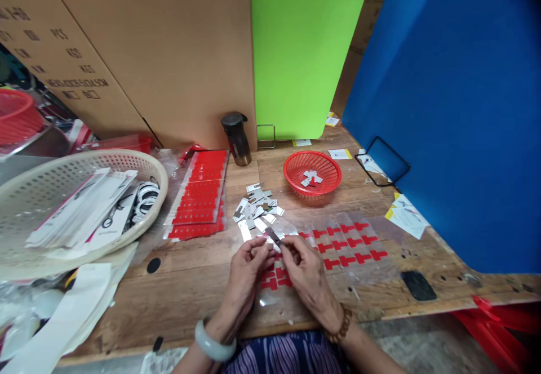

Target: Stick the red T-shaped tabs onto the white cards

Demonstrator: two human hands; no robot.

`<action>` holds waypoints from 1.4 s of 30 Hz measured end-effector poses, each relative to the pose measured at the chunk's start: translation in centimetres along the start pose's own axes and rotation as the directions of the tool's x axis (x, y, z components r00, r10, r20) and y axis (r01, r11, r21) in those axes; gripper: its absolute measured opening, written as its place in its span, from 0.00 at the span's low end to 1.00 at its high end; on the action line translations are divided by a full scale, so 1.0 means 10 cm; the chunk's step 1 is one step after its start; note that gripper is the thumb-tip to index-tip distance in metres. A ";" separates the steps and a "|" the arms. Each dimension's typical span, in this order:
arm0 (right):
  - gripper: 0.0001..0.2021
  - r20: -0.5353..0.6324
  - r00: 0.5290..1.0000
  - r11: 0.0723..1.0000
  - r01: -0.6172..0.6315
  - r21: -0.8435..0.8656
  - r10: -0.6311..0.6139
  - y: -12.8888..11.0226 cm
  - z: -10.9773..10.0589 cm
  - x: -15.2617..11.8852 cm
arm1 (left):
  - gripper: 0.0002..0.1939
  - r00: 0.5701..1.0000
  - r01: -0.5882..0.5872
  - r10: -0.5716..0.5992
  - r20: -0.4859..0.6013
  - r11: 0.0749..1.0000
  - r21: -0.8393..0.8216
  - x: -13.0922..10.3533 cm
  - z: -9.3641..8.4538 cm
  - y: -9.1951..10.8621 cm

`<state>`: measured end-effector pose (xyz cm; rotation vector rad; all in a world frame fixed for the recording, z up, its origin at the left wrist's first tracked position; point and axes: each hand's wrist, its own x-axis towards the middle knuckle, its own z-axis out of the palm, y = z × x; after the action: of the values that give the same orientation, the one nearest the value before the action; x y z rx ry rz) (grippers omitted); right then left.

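Both hands meet over a clear sheet of red T-shaped stickers (pixel 347 244) on the wooden table. My right hand (pixel 305 270), with a beaded bracelet at the wrist, pinches a small dark metal plate (pixel 274 236) between thumb and forefinger. Close beside it is my left hand (pixel 250 264), below a pale bangle; its thumb and fingertips are pressed together near the plate. Whether those fingertips hold a sticker or the plate's edge is too small to see. Just beyond the hands lies a loose pile of shiny slotted metal plates (pixel 253 208).
A red basket (pixel 291 178) holds a few plates. Stacked red sticker sheets (pixel 198 191) and a dark tumbler (pixel 237 140) stand behind. At left, a large cream basket (pixel 158 216) holds packaged cards and rings. Green (pixel 304 47) and blue boards (pixel 456 109) rise at the back and right.
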<state>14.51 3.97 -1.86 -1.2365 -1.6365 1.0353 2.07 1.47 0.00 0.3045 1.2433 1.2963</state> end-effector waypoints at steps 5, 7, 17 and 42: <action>0.10 0.184 0.961 0.962 0.233 -0.141 -0.206 -0.08 0.01 -0.10 | 0.18 0.994 -0.026 0.031 0.103 0.998 -0.051 -0.07 0.05 -0.08; 0.08 0.243 0.954 0.978 0.196 -0.070 -0.174 -0.08 0.00 -0.10 | 0.16 0.994 -0.034 0.039 0.100 0.998 -0.051 -0.05 0.01 -0.08; 0.18 0.469 0.854 0.840 -0.415 0.350 0.227 0.04 -0.24 0.14 | 0.18 0.969 0.067 -0.124 0.215 0.965 0.253 -0.05 -0.10 -0.05; 0.08 0.155 0.965 0.971 -0.227 0.080 0.213 0.18 -0.35 0.00 | 0.14 0.999 0.020 -0.026 0.038 0.985 0.171 0.07 -0.43 0.13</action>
<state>18.38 4.73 -2.42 -1.3262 -1.5608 1.3549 -2.25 0.59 -1.04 0.4352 1.3229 1.1606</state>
